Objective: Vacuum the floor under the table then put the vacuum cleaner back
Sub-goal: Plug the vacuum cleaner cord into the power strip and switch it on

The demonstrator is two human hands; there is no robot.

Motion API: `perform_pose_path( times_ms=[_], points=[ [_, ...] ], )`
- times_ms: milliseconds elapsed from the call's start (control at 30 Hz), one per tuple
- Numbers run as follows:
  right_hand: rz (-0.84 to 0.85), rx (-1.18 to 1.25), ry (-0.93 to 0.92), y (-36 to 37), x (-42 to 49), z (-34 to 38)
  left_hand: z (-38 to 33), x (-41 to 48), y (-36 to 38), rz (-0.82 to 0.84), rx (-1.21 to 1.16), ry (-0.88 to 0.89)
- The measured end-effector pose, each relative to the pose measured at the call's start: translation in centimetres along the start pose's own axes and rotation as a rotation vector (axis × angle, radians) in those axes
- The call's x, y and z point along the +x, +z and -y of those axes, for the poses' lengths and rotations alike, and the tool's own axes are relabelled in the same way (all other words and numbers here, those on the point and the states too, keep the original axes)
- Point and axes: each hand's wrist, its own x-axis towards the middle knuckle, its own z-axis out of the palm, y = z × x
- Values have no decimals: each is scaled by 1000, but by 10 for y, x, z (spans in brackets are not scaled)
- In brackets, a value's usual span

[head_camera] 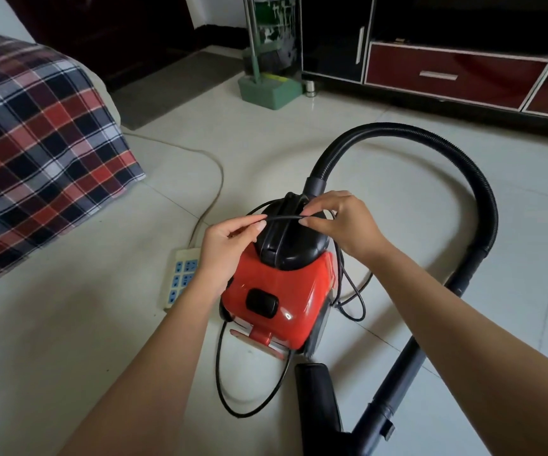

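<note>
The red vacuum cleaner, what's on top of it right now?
Across the vacuum cleaner, both hands pinch a black cord over its black handle. The hose joint is partly hidden behind the right hand.

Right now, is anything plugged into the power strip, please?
No, every blue socket in view on the power strip is free, though the left hand covers its edge.

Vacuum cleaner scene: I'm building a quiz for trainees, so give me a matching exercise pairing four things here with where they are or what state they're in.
Things:
1. power cord
2. power strip
3. hose
4. plaid cloth

States:
A. arches from the vacuum cleaner round to the right
B. pinched between left hand and right hand
C. draped at the far left
D. flat on the floor, left of the vacuum

Pairs: 1-B, 2-D, 3-A, 4-C
</note>
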Motion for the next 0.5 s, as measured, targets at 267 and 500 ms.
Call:
perform_pose_path(
  times_ms=[267, 500],
  points=[
    [55, 12, -19, 0, 3, 3, 12, 4, -25, -72, 840, 110],
    [120, 89, 7, 8, 6, 11, 9, 1, -40, -3, 580, -222]
  ],
)
